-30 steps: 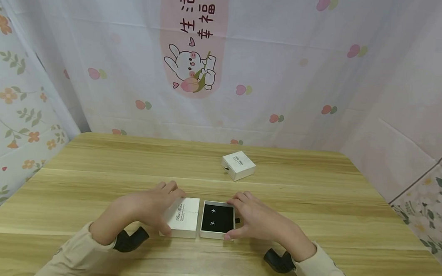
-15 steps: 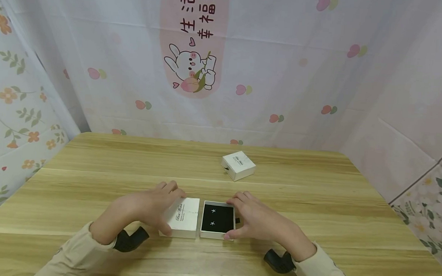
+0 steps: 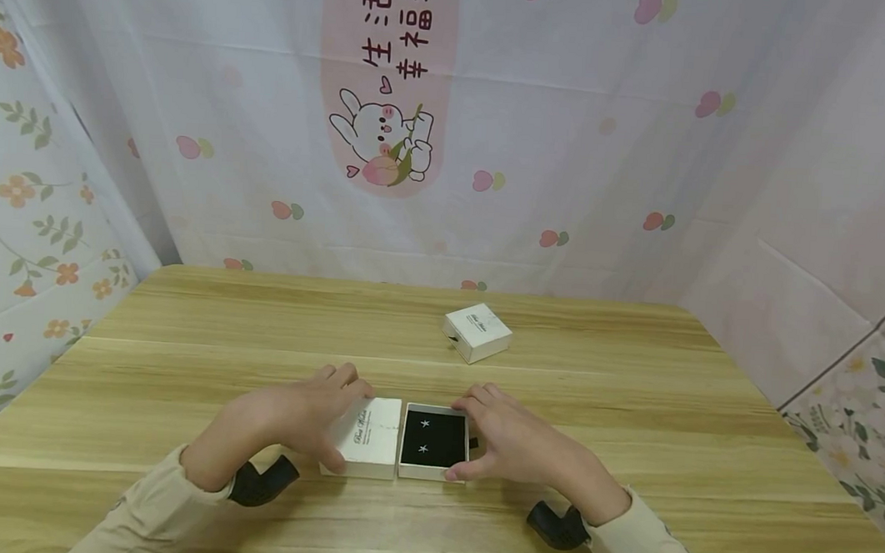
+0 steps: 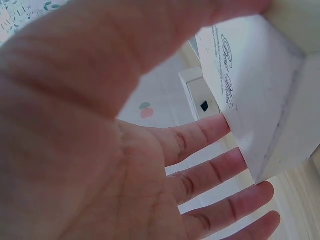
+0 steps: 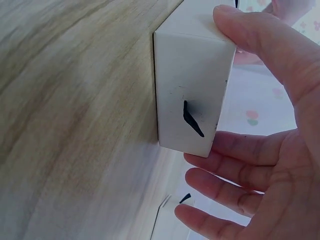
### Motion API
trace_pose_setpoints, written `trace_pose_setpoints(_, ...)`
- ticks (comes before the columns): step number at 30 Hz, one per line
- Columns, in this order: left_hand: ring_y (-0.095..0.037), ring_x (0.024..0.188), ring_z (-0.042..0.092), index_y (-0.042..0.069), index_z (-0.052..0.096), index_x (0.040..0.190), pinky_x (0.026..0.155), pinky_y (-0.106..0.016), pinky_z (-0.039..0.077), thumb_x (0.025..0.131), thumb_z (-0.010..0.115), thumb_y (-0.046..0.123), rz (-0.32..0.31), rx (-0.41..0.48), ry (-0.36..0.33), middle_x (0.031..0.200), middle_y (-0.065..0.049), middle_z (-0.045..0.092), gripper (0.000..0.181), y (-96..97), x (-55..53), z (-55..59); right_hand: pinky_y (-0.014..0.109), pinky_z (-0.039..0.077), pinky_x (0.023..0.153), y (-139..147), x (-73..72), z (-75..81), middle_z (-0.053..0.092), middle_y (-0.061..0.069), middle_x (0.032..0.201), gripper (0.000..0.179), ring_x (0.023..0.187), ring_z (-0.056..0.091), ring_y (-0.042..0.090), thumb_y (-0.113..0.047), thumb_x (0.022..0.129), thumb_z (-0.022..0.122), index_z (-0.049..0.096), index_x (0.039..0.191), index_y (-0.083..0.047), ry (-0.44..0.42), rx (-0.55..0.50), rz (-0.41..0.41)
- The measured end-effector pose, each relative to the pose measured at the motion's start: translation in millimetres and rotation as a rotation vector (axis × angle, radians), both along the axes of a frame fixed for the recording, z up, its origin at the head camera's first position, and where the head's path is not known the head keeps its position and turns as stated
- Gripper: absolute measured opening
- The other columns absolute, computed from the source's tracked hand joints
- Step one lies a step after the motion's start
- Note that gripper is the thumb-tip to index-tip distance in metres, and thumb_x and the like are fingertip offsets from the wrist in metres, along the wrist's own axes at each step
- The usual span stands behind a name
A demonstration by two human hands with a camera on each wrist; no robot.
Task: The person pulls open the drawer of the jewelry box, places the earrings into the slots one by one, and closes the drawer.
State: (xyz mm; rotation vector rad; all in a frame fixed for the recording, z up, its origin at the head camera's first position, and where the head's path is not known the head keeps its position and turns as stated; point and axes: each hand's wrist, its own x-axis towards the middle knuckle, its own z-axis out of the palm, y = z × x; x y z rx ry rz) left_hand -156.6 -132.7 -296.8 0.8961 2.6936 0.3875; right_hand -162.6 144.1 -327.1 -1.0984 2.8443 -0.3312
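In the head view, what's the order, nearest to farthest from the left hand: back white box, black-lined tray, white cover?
1. White cover, gripped by the left hand.
2. Black-lined tray, just right of it.
3. Back white box, farther back, right.

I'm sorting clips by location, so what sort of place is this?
Probably a makeshift filming booth: printed fabric curtains hang behind and beside a wooden table, and black wrist fittings show below both sleeves.
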Motion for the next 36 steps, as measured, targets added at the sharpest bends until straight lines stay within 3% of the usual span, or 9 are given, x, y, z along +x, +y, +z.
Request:
trace_pose_setpoints(18, -0.017, 0.091, 0.038, 0.009, 0.047, 0.124, 0.067, -0.026, 0.040, 0.063, 0.084, 0.033, -0.008, -0.029, 0.019, 0.108, -0.002, 0.041, 0.075, 2.9, 1.1, -1.4, 0.036, 0.044, 0.094, -2.7, 1.0, -1.9, 0.053, 0.002, 0.118, 0.078, 0.108, 0.045, 0.014, -0.060, 0.073, 0.067, 0.053, 0.124, -0.002, -0.003, -0.008, 0.006)
trace_pose_setpoints(36, -0.019, 0.092, 0.040, 0.006, 0.050, 0.126, 0.069, -0.031, 0.044, 0.061, 0.087, 0.027, 0.054, -0.025, -0.014, 0.105, -0.002, 0.044, 0.077, 7.7, 2.7, 2.6, 0.036, 0.043, 0.095, -5.0, 3.8, -1.2, 0.051, 0.002, 0.121, 0.079, 0.109, 0.043, 0.014, -0.058, 0.075, 0.065, 0.050, 0.128, -0.002, -0.021, -0.024, 0.015)
